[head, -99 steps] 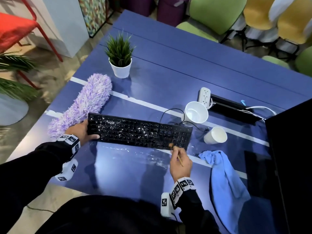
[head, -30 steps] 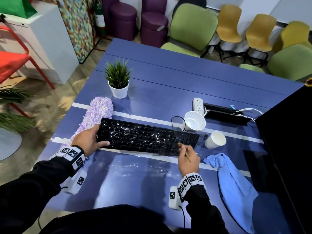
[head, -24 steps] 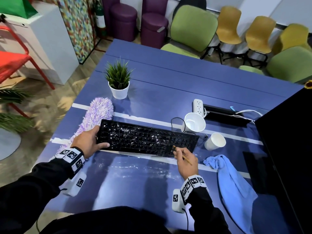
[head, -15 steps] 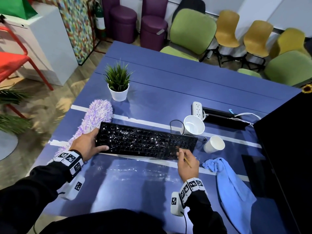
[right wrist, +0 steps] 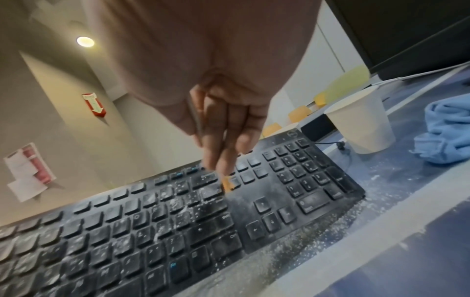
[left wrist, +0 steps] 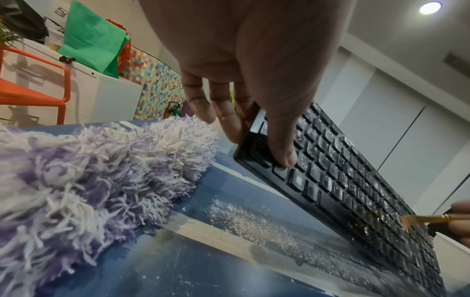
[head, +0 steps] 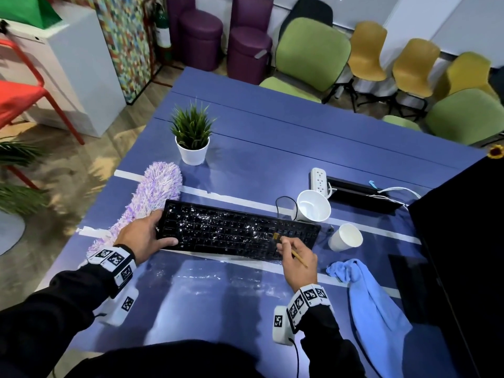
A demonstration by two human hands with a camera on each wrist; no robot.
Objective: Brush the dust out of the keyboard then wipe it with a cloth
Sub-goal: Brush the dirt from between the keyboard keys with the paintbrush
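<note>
A black keyboard (head: 234, 230) (left wrist: 351, 186) (right wrist: 178, 227) speckled with white dust lies across the blue table (head: 272, 148). My left hand (head: 144, 236) (left wrist: 257, 112) grips its left end, thumb on the front keys and fingers behind the edge. My right hand (head: 296, 255) (right wrist: 221, 128) pinches a thin wooden brush (head: 296, 256) (left wrist: 429, 219). Its orange bristles (right wrist: 228, 184) touch the keys just left of the number pad. A crumpled blue cloth (head: 371, 298) (right wrist: 447, 132) lies on the table right of my right hand.
A purple fluffy duster (head: 147, 200) (left wrist: 96, 172) lies left of the keyboard. Two white paper cups (head: 313, 205) (head: 345, 237) stand behind its right end. A potted plant (head: 192, 140), a power strip (head: 318, 180) and a black monitor (head: 463, 255) are nearby. Swept dust (head: 218, 279) lies before the keyboard.
My right hand has made small back-and-forth strokes with the brush over the keyboard's right part. The left hand kept its hold on the left end.
</note>
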